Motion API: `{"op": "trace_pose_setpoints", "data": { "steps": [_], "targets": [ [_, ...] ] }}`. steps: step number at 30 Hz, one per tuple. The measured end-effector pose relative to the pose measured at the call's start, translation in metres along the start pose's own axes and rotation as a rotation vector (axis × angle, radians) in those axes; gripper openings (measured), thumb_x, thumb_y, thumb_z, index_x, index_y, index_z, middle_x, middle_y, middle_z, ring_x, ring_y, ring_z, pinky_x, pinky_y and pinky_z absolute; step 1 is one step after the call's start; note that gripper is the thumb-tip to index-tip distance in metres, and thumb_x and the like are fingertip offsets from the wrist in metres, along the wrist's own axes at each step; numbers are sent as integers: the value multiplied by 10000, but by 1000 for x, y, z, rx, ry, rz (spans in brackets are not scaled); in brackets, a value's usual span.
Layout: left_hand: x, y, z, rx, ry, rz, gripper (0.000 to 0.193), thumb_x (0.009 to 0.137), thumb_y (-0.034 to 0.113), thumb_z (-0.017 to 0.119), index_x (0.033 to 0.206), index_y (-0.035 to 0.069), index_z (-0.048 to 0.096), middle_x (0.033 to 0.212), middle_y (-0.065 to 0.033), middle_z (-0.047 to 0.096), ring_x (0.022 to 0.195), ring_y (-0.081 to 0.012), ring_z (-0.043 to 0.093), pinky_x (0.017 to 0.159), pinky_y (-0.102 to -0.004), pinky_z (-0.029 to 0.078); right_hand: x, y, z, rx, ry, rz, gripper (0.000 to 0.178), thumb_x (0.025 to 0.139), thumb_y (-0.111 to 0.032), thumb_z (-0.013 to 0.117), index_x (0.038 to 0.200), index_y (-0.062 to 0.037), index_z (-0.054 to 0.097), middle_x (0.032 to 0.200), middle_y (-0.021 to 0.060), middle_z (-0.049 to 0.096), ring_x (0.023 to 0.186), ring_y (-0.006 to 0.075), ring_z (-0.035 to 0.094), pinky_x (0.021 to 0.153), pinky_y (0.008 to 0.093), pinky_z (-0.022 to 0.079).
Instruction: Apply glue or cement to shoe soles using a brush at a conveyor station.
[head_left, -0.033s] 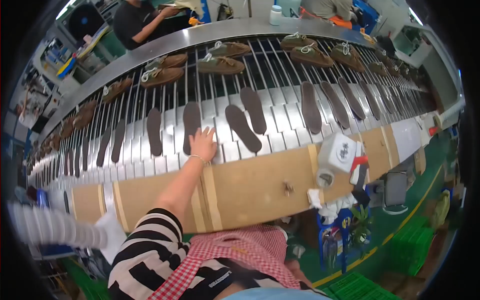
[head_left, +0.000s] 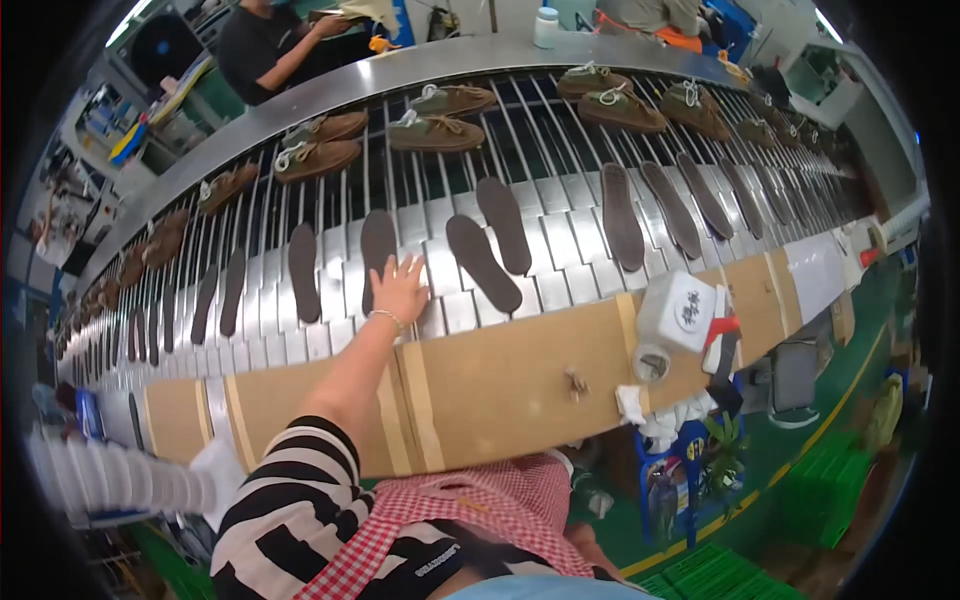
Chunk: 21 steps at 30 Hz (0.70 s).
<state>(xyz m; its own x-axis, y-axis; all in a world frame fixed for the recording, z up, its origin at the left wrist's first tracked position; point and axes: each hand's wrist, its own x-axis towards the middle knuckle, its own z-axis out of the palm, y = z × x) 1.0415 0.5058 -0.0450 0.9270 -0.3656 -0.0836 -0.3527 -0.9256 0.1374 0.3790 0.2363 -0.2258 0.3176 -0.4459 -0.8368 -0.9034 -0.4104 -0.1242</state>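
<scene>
My left hand (head_left: pixel 402 292) reaches over the metal slat conveyor (head_left: pixel 450 315), palm down with its fingers spread. Its fingertips overlap the lower right edge of a dark brown insole (head_left: pixel 378 238); whether they press on it I cannot tell. To the right of the hand lies a pair of insoles (head_left: pixel 483 262), slightly slanted. Another single insole (head_left: pixel 304 272) is to its left. Beyond them, brown lace-up shoes (head_left: pixel 436 134) with pale laces stand on the conveyor's rods. My right hand does not show.
A cardboard-covered ledge (head_left: pixel 510 385) runs along the near side. On it stand a white plastic jug (head_left: pixel 675 312) and a red-and-white tool beside it. A ribbed white duct (head_left: pixel 120 470) is at lower left. Across the conveyor a person (head_left: pixel 268 50) works; green crates (head_left: pixel 705 575) sit on the floor.
My left hand, the nearby insoles and the shoes at the left have shifted slightly left in the view. The hand's fingers look a little more spread.
</scene>
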Motion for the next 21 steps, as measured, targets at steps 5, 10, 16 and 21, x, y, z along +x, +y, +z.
{"op": "trace_pose_setpoints", "data": {
  "steps": [5,10,16,21],
  "targets": [
    [29,-65,26,132,-112,96,600,1006,286,486,1570,170,317,1663,-22,235,1545,-232,166,1205,-630,131,-12,-86,4,-136,109,-419,333,900,-287,622,1107,-48,725,1120,155,727,952,300,691,839,419,547],
    [45,-73,30,105,23,-21,576,950,205,559,1504,139,417,1601,-64,350,1484,-292,292,1183,-636,178,37,-152,-6,-31,68,-416,335,901,-270,607,1125,-44,711,1131,171,716,972,315,684,845,426,547],
    [113,45,-2,-352,205,433,315,849,103,680,1159,54,648,1194,-124,642,1047,-361,603,914,-425,495,63,-169,-24,5,-65,-413,339,901,-249,589,1146,-40,695,1144,190,704,995,334,675,852,434,546],
    [112,96,7,-337,4,488,190,867,216,700,999,84,665,1047,-85,600,951,-317,586,825,-417,505,93,-162,-45,29,-152,-452,344,902,-232,574,1163,-36,681,1154,206,693,1015,349,668,859,441,546]
  ]
}}
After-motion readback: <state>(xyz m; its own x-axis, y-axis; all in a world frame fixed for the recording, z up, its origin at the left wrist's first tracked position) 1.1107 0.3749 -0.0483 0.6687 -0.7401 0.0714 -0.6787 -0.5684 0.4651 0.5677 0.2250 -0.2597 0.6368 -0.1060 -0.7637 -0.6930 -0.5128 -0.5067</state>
